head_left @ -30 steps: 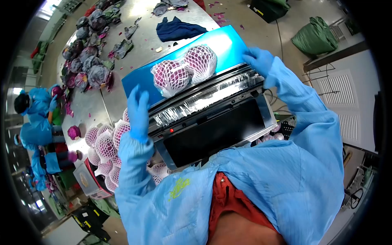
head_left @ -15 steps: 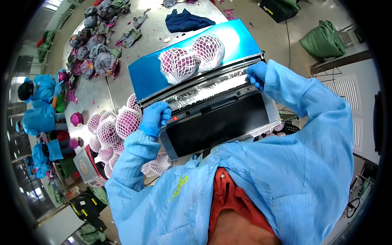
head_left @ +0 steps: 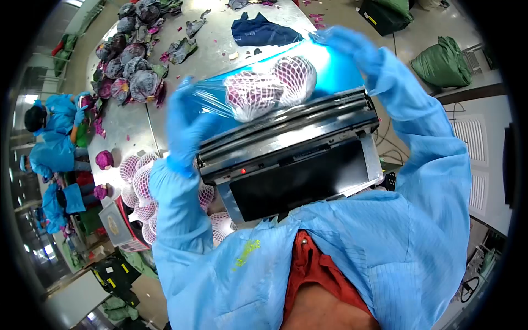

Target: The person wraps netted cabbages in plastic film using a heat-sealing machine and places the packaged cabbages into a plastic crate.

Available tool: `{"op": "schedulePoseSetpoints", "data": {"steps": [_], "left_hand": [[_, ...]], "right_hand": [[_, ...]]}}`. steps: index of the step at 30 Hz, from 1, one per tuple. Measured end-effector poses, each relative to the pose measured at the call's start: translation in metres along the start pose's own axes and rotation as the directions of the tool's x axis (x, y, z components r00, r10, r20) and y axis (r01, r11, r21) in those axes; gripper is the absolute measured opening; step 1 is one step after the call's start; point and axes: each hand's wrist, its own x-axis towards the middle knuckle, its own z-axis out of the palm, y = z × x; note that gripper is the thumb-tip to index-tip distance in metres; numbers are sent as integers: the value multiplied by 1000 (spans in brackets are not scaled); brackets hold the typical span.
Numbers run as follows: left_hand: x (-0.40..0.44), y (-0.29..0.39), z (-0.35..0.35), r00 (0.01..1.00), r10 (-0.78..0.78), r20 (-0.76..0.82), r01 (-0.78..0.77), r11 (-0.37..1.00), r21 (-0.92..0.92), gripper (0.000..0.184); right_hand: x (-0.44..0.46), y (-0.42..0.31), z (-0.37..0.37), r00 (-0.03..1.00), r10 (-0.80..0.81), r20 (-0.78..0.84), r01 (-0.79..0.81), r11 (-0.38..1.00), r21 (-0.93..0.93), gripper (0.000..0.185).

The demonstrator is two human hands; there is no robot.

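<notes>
Clear plastic film (head_left: pixel 212 99) is stretched between my two blue-gloved hands, over a pair of purple cabbages (head_left: pixel 253 93) in white foam nets. These sit on the blue plate of the wrapping machine (head_left: pixel 297 129). At the plate's left side, my left hand (head_left: pixel 188 124) grips one end of the film; motion blurs its fingers. Up at the far right corner, my right hand (head_left: pixel 352 48) is closed on the other end, also slightly blurred. A small red light (head_left: pixel 243 171) glows on the machine's front.
Bare purple cabbages (head_left: pixel 132 69) and loose leaves lie on the metal table (head_left: pixel 170 99). More netted cabbages (head_left: pixel 144 181) are by my left arm. A dark blue cloth (head_left: pixel 264 30) lies beyond the machine. Co-workers in blue (head_left: pixel 58 148) stand at the left.
Both hands have moved up and away from the machine's near bar, drawing the film over the two netted cabbages. The film was gathered along the bar before.
</notes>
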Motion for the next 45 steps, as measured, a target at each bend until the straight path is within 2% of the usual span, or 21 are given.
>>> {"op": "schedulePoseSetpoints", "data": {"steps": [1,2,4,7,10,14,15,16,17,18,20,23,26,27,29,31,34,35,39,42,45], "left_hand": [[4,-8,7,993,-2,122,-22,981,192,75],[7,-16,14,970,-34,241,-60,926,372,88],[16,-31,33,921,1,389,-155,917,367,93],[12,-58,49,948,-175,267,228,957,-181,82],[16,-49,41,859,-437,267,511,692,-510,68],[-26,0,22,802,-475,361,596,678,-430,50],[-46,19,22,722,-573,387,691,619,-373,49],[-66,33,23,634,-658,407,773,552,-313,48],[-92,29,20,505,-721,474,861,457,-222,50],[-107,37,20,364,-762,536,930,330,-163,52],[-150,32,39,345,-780,523,931,215,-294,51],[-194,4,53,34,-800,600,976,-103,-192,44],[-207,4,51,125,-827,549,978,8,-209,41],[-201,18,47,167,-839,518,963,26,-269,41],[-214,37,41,530,-778,337,848,488,-209,48],[-223,42,26,758,-543,360,572,820,32,61],[-245,33,31,826,-403,394,302,907,293,56],[-244,32,34,849,-413,329,310,894,324,37],[-232,37,17,964,-34,262,-66,930,362,3],[-235,58,13,856,-517,-12,513,852,-109,3],[-223,64,27,734,-677,-58,578,666,-472,10]], "right_hand": [[10,10,13,986,163,44,-163,987,8,84],[11,20,30,975,213,67,-184,935,-302,101],[12,41,52,995,27,93,18,891,-453,113],[22,43,59,979,184,-84,-196,963,-182,113],[32,33,61,931,311,-191,-251,926,281,90],[-8,-13,70,828,559,-34,-527,798,293,62],[-28,-22,82,817,576,-34,-553,799,236,58],[-45,-41,96,805,592,51,-542,697,469,57],[-58,-60,101,662,717,220,-710,505,492,58],[-81,-51,114,551,822,146,-803,474,362,57],[-111,-46,137,473,842,259,-848,356,392,57],[-152,-18,161,383,866,322,-903,276,330,56],[-175,-13,161,494,819,293,-842,367,395,62],[-186,-16,157,656,741,143,-746,607,276,69],[-194,-16,133,916,395,66,-385,913,-133,89],[-204,-11,123,952,286,109,-222,889,-400,89],[-221,23,131,989,84,120,8,789,-614,67],[-227,34,135,992,14,123,72,746,-662,58],[-217,1,129,976,-190,101,212,929,-304,15],[-226,-43,128,979,198,-56,-199,980,-1,8],[-213,-64,143,852,481,-208,-408,858,312,22]]}}
